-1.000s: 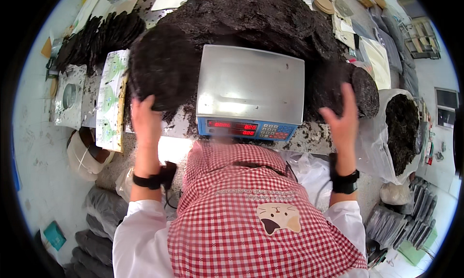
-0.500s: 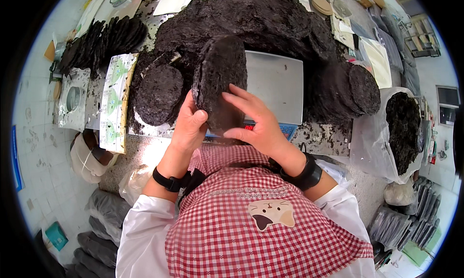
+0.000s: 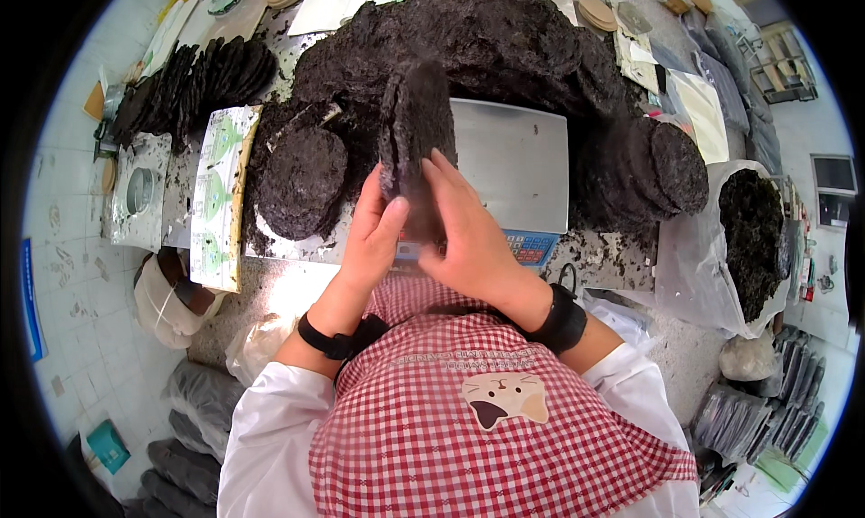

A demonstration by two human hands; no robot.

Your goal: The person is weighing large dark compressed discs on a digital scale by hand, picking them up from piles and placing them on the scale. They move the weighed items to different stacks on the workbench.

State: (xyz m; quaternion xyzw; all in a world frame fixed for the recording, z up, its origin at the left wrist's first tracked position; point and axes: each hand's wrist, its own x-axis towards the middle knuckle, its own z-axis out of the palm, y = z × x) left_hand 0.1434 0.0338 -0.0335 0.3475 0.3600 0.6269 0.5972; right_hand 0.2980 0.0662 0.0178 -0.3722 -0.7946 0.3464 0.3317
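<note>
A thin stack of dark, round dried seaweed cakes (image 3: 419, 122) stands on edge between my hands. A gap shows between its layers, and its lower part is blurred. My left hand (image 3: 369, 243) grips the left edge, its thumb towards me. My right hand (image 3: 473, 243) presses the right face with its fingers together. Just behind and to the right is the silver pan of a weighing scale (image 3: 514, 158); its blue keypad (image 3: 530, 246) shows beside my right hand. A short pile of round seaweed cakes (image 3: 305, 180) sits left of my hands.
A large heap of seaweed cakes (image 3: 468, 31) fills the back of the table. More cakes (image 3: 676, 167) stack at the right, beside a plastic bag of seaweed (image 3: 755, 248). At left are a white-and-green printed carton (image 3: 216, 194) and a row of upright cakes (image 3: 207, 77).
The held stack has turned more edge-on, showing a narrower face. My right hand's fingers have come together and moved in against it; my left hand has shifted slightly right.
</note>
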